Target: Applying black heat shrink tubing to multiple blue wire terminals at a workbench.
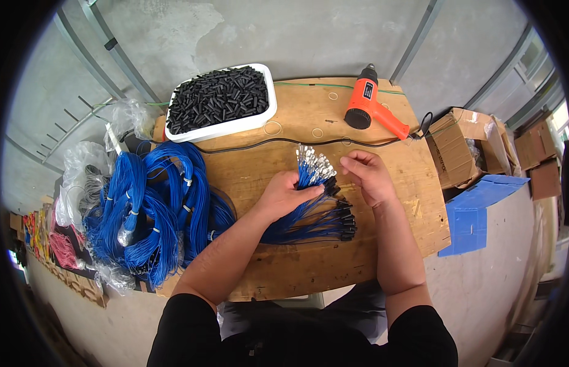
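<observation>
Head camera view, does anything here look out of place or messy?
Nothing is spilled or damaged. The only loose bits are a few rubber bands scattered on the wooden table near the white tray of black sleeves. The heat gun lies on its side, clear of both hands.

A worn wooden desk [364, 244] stood on a grey concrete floor [297, 30] (patchy and stained). Open cardboard boxes [462, 144] and a blue sheet [471, 214] lay to the right, in daylight.
</observation>
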The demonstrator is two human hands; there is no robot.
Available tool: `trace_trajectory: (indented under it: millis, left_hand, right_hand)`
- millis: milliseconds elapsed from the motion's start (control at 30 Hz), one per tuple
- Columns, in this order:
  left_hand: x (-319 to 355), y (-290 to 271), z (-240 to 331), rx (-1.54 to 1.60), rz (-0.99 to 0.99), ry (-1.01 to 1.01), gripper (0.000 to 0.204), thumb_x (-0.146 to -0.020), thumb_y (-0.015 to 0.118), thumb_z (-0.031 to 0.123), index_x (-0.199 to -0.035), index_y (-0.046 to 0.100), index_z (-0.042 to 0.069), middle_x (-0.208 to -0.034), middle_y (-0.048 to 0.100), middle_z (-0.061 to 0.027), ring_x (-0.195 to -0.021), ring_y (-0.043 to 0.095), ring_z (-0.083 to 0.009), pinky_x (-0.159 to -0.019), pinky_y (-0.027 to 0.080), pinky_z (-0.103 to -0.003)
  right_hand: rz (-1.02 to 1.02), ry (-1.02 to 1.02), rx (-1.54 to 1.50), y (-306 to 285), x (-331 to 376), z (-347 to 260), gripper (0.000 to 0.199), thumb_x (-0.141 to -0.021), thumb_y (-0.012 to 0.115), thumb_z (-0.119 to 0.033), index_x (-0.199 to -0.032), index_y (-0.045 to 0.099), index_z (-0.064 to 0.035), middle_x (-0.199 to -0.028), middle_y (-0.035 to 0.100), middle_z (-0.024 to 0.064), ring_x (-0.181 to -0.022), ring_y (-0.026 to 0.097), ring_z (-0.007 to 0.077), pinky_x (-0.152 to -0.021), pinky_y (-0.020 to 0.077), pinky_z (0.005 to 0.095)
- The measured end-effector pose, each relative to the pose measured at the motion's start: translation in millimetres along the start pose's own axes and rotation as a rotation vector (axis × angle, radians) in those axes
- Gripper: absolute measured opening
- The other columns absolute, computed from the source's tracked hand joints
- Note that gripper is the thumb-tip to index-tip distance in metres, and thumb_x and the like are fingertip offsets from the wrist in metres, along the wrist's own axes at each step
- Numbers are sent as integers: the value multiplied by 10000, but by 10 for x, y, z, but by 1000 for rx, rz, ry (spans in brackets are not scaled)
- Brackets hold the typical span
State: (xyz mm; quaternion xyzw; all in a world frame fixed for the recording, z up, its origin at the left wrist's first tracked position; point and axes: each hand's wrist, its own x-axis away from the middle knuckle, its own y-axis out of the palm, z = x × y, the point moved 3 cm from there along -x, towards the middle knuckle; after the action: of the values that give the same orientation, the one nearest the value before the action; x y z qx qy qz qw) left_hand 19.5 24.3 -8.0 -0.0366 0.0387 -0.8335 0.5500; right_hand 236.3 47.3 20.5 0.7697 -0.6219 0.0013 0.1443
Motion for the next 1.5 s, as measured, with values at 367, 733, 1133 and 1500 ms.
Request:
trace_trajectory:
  millis: [367,733,1133,1500]
  left_hand:
    - [-3,8,-11,331,0,-103,159,-912,678,102,-1020,662,-14,-805,647,-29,-701,579,-82,-633,472,-233]
    - [17,-11,48,420,-4,-130,192,-894,711,107,-1034,665,-16,-823,650,-34,-682,578,-95,-623,478,-250]
    - [-14,-5,20,509,83,-161,186,-884,723,76,-1027,651,-18,-819,653,-53,-660,579,-108,-604,466,-248]
    - [-32,-3,13,490,103,-87,129,-894,696,63,-981,644,-16,-781,626,-29,-646,550,-95,-589,441,-242]
  right_hand:
    - [-147,68,-139,116,30,7,213,-886,706,-72,-1074,658,14,-958,689,55,-858,623,79,-747,489,205]
    - [-68,-118,-37,264,33,21,162,-880,698,1,-1034,650,-5,-928,674,39,-810,616,76,-711,490,193]
    - [121,-421,177,394,90,89,133,-850,725,49,-941,651,-14,-841,673,-1,-734,582,30,-658,478,190]
    - [-31,95,-747,-106,-163,258,143,-902,584,-30,-1036,572,21,-1030,617,130,-873,571,191,-748,496,276]
